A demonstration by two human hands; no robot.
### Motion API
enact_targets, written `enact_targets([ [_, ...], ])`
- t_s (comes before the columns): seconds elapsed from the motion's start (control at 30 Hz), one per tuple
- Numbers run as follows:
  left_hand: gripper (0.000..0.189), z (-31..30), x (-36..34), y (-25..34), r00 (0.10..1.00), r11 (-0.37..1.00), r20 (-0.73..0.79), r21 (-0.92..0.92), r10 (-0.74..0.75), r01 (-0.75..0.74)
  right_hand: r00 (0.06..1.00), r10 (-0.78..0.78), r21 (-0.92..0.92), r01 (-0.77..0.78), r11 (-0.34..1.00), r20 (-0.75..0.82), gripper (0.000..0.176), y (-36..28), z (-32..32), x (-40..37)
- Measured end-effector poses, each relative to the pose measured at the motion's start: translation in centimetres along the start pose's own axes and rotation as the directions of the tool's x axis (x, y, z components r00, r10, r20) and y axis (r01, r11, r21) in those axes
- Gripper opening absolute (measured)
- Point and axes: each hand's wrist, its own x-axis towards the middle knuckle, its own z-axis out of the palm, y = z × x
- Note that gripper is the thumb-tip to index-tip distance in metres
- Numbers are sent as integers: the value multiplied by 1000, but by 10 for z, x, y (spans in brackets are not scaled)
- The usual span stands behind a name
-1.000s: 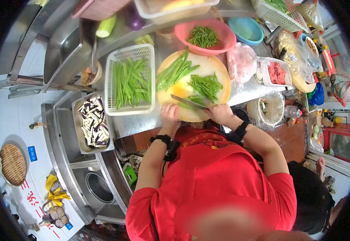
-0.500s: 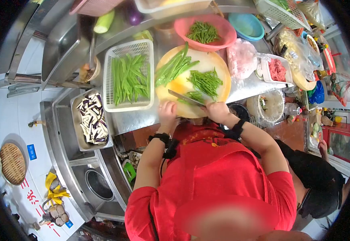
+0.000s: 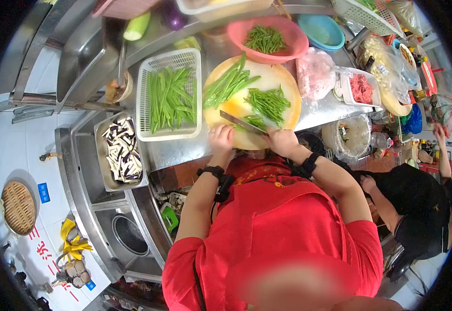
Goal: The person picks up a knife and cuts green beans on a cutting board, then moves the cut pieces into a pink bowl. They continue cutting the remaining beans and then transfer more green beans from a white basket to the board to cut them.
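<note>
Beyond the counter at the far left, a round woven bamboo tray (image 3: 18,207) lies on white tiles. Next rightward, a rectangular steel tray (image 3: 117,185) holds strips of sliced purple aubergine (image 3: 123,153). Just beside it, a white plastic mesh basket (image 3: 169,136) is full of whole long green beans (image 3: 170,98).

To the right of the basket sits a round pale-yellow chopping board (image 3: 275,78). A bunch of uncut green beans (image 3: 227,85) lies across its upper left, and a heap of short cut bean pieces (image 3: 270,103) lies at its middle.

The person's left hand (image 3: 220,139) rests on the near edge of the board with its fingers curled downward, close to the tip of the blade. Whether those fingers pin any beans cannot be told.

A flat steel cleaver (image 3: 242,123) slants across the near part of the board, with a few bean pieces against its far side. The right hand (image 3: 283,141) is wrapped tightly around the cleaver's handle at the board's near right edge.

Behind the board, a pink plastic bowl (image 3: 293,52) holds more cut beans. Right of the board, a white tray of red minced meat (image 3: 360,88) stands on the counter. At the far right, another person in black clothing (image 3: 422,207) bends over.
</note>
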Motion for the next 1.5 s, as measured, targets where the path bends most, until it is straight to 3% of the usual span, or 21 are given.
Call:
enact_targets([
  [0.1,9,-3,-3,-1,998,998,-50,-52,-40,37,1000,1,-8,-1,1000,8,33,-1,14,4],
  [0.27,10,0,-4,-2,999,999,-53,44,-11,14,999,-47,-46,46,998,-20,35,0,16,10],
  [0.37,17,0,-4,-2,995,995,-7,24,-97,97,999,-6,32,7,999,-36,35,9,-10,-2],
  [0.4,17,0,-5,0,995,995,-7,22,-102,102,995,73,74,-68,995,-73,35,14,-22,-7],
  [0.5,34,4,-3,11,980,980,32,-31,-195,196,956,252,125,-234,964,-153,34,47,-36,-13],
  [0.57,59,13,0,25,962,966,178,-119,-207,230,921,298,106,-280,954,-252,31,83,-29,-18],
  [0.63,67,24,0,44,946,962,233,-102,-224,253,885,395,28,-401,915,-247,30,101,-34,-23],
  [0.7,75,35,7,62,926,958,292,-83,-240,274,875,423,12,-432,902,-238,29,113,-35,-27],
  [0.77,84,47,19,78,849,905,393,-88,-353,417,863,451,-1,-464,886,-225,29,120,-29,-30],
  [0.8,85,50,29,86,850,903,386,-89,-359,421,873,441,65,-438,897,-209,29,120,-21,-31],
  [0.9,86,63,56,103,860,896,348,-108,-373,432,910,406,301,-366,880,-82,33,118,-6,-32],
  [0.97,84,75,66,108,870,894,332,-135,-365,427,908,414,583,-368,724,59,37,116,11,-29],
  [1.03,77,86,72,111,918,916,215,-156,-333,369,933,346,717,-305,627,94,38,102,12,-28],
  [1.07,77,88,73,112,915,915,221,-155,-336,373,945,328,698,-244,673,15,34,104,35,-26],
  [1.1,70,88,75,112,936,926,172,-173,-306,335,900,350,768,-411,491,258,29,81,4,-26],
  [1.17,63,84,77,110,954,938,126,-184,-274,294,916,307,829,-374,416,259,23,62,-6,-23],
  [1.23,50,76,78,110,912,866,191,-293,-363,406,918,265,843,-380,382,294,23,57,0,-21],
  [1.3,43,71,80,114,909,843,161,-342,-383,416,924,220,856,-374,357,312,23,52,0,-22],
  [1.37,41,71,84,113,951,887,45,-348,-306,302,953,212,893,-281,351,217,26,47,-10,-26],
  [1.4,42,69,95,116,966,908,-50,-358,-252,218,937,220,887,-331,322,270,30,43,-26,-27],
  [1.5,42,54,152,135,979,895,-126,-437,-160,90,947,275,916,-250,314,165,31,43,-72,-19],
])
